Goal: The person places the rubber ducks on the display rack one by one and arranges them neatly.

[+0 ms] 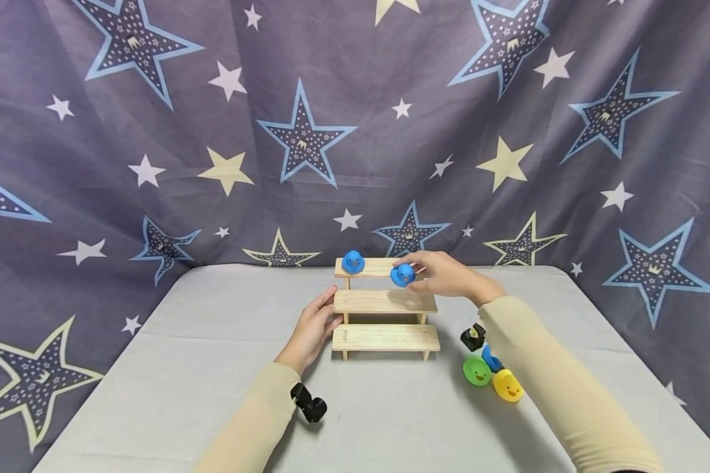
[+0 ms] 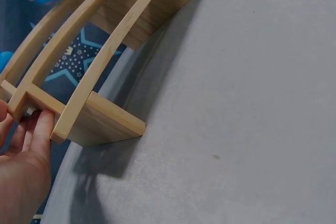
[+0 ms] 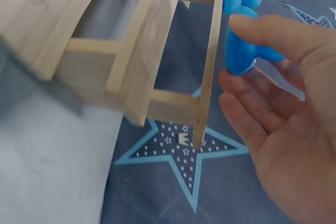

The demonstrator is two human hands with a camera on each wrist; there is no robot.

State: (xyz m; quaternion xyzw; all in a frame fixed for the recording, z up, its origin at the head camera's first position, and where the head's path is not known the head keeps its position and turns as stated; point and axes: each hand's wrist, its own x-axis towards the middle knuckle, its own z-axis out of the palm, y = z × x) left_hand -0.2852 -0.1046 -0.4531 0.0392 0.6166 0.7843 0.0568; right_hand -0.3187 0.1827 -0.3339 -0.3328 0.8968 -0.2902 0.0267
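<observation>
A three-step wooden display stand [image 1: 384, 301] stands on the grey cloth. My left hand [image 1: 310, 326] grips its left side; in the left wrist view the fingers [image 2: 43, 132] reach under the middle step, with the thumb at the image edge. My right hand [image 1: 440, 273] pinches a blue rubber duck [image 1: 402, 275] at the right part of the top step. In the right wrist view the thumb lies along the held duck [image 3: 240, 45], and the fingers are below it. Another blue rubber duck [image 1: 353, 262] sits on the top step's left end.
Right of the stand, a green duck [image 1: 476, 371], a yellow duck [image 1: 508, 385] and a blue duck [image 1: 492, 359] lie grouped on the cloth, the blue one partly hidden by the right sleeve [image 1: 544, 368]. A starry curtain [image 1: 355, 157] hangs behind the table.
</observation>
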